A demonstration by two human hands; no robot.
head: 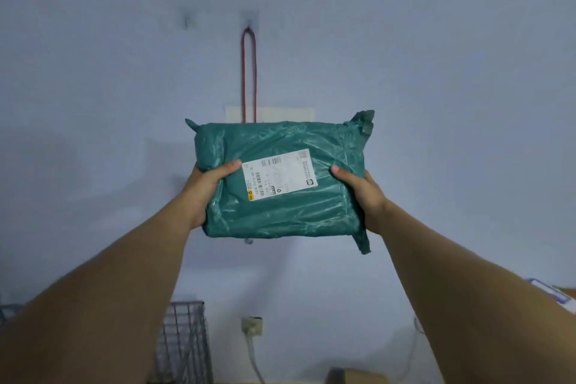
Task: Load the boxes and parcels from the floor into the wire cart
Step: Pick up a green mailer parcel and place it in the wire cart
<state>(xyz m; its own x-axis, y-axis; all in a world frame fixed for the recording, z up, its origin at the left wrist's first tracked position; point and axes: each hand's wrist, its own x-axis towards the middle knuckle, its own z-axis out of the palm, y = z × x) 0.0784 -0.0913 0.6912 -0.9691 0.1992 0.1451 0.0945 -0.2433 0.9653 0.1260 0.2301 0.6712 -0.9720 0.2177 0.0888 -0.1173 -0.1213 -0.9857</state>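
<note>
A green plastic parcel [280, 212] with a white shipping label on top is held up in front of the wall at chest height. My left hand [205, 187] grips its left edge, thumb on top beside the label. My right hand [361, 190] grips its right edge, thumb on top as well. The fingers of both hands are hidden under the parcel. A corner of the wire cart [184, 343] shows low down, between my forearms and left of centre.
A red cord [249, 72] hangs from a wall hook above the parcel. A wall socket [252, 326] with a white cable sits low on the wall. A cardboard box [352, 376] lies at the bottom edge; another box [558, 293] shows at the right edge.
</note>
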